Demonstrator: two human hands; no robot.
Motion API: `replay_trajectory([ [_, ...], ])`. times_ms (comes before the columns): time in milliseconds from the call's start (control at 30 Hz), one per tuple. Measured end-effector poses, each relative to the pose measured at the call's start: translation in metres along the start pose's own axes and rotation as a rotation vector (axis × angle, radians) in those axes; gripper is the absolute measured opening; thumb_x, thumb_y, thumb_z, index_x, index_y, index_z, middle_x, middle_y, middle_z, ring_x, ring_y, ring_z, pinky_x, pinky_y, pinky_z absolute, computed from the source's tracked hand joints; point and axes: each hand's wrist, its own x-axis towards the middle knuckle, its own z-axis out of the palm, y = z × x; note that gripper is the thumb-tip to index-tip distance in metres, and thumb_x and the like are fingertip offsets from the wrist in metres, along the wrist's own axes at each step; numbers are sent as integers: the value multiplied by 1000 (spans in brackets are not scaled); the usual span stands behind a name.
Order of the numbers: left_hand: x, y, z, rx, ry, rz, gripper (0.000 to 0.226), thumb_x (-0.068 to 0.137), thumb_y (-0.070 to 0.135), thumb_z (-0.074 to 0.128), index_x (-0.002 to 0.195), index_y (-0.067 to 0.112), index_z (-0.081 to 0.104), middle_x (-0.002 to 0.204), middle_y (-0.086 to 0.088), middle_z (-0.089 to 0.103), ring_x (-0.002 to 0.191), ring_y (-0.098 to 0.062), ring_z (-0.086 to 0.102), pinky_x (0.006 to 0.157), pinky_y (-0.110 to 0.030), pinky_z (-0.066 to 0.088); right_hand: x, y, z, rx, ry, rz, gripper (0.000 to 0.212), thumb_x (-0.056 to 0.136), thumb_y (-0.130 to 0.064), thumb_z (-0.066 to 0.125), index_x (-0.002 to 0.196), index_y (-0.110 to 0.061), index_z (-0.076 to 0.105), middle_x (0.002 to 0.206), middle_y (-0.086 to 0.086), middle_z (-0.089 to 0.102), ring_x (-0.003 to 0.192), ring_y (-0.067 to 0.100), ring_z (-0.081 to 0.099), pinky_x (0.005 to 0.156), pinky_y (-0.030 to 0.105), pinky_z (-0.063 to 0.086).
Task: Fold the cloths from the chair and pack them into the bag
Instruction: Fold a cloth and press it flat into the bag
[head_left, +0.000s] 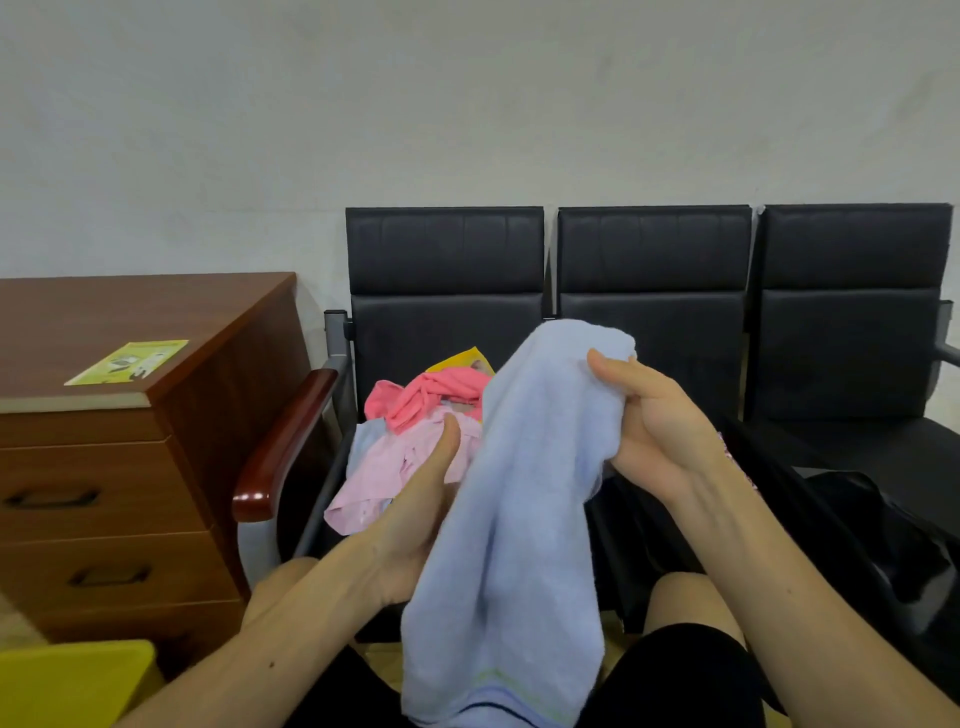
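A light blue towel (519, 493) hangs in front of me, held up between both hands. My right hand (654, 426) grips its upper end, thumb over the top fold. Lower on the towel's left side, my left hand (415, 514) holds it, fingers hidden behind the fabric and thumb pointing up. A pile of cloths lies on the left seat of the black chair row (447, 260): a pale pink cloth (384, 473), a coral pink cloth (431, 395) and a bit of yellow. The black bag (883, 535) sits open on the seats to the right.
A brown wooden drawer cabinet (104, 467) stands at left with a green leaflet (127, 362) on top. The chair's glossy wooden armrest (283, 447) juts out beside it. A yellow object (72, 680) sits at the bottom left corner. My knees show below the towel.
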Motion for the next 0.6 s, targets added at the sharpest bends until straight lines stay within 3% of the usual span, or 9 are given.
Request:
replay_trajectory([
  [100, -11, -5, -7, 96, -151, 47, 37, 86, 45, 63, 108, 19, 78, 110, -12, 74, 96, -27, 73, 90, -41, 54, 2, 4, -8, 33, 28, 57, 38, 96, -31, 55, 121, -3, 65, 112, 15, 71, 97, 27, 72, 69, 33, 58],
  [167, 4, 5, -14, 160, -73, 177, 32, 92, 35, 62, 115, 17, 74, 113, -14, 73, 99, -27, 72, 87, -42, 57, -1, 24, -13, 103, -3, 187, 63, 96, -53, 50, 130, -1, 61, 124, 23, 61, 106, 33, 62, 83, 37, 50],
  [233, 10, 18, -12, 186, -9, 228, 37, 92, 38, 62, 123, 19, 67, 119, -14, 70, 107, -29, 69, 93, -45, 56, -7, 56, -22, 23, -85, 330, 80, 86, -68, 56, 133, -4, 60, 134, 22, 56, 108, 35, 58, 85, 42, 45],
  [300, 17, 23, -15, 277, 53, 275, 44, 88, 45, 62, 124, 19, 64, 117, -11, 72, 107, -28, 70, 89, -42, 58, -13, 74, -25, -36, -93, 377, 71, 85, -59, 62, 136, -11, 59, 125, 17, 66, 106, 31, 64, 86, 41, 52],
  [367, 19, 28, -16, 365, 81, 309, 51, 86, 49, 62, 127, 19, 61, 116, -8, 72, 104, -24, 71, 80, -35, 60, -9, 69, -27, 20, -48, 285, 59, 85, -40, 62, 136, -11, 58, 108, 11, 73, 93, 22, 71, 75, 35, 57],
  [433, 19, 32, -19, 460, 115, 350, 45, 94, 49, 57, 129, 21, 60, 117, -3, 71, 103, -20, 71, 78, -33, 60, -6, 54, -23, -15, -9, 171, 53, 85, -35, 60, 130, -8, 60, 102, 8, 74, 85, 18, 72, 61, 29, 56],
  [500, 15, 41, -19, 528, 151, 427, 32, 99, 45, 51, 119, 23, 65, 109, 2, 74, 96, -15, 72, 77, -30, 60, -4, 45, -20, -128, 2, 116, 45, 91, -33, 58, 125, -4, 62, 95, 7, 73, 79, 17, 69, 55, 26, 51],
  [533, 13, 46, -20, 537, 164, 461, 28, 100, 42, 50, 113, 24, 68, 102, 4, 75, 94, -15, 73, 76, -29, 60, -3, 44, -22, -194, 3, 106, 44, 93, -32, 58, 126, -4, 62, 96, 7, 73, 80, 17, 68, 57, 26, 51],
  [600, 10, 55, -22, 559, 178, 511, 28, 100, 38, 50, 111, 22, 70, 102, 4, 75, 98, -18, 72, 83, -34, 59, -1, 40, -27, -312, 16, 102, 42, 95, -31, 60, 128, -5, 62, 111, 14, 72, 96, 23, 67, 74, 33, 53],
])
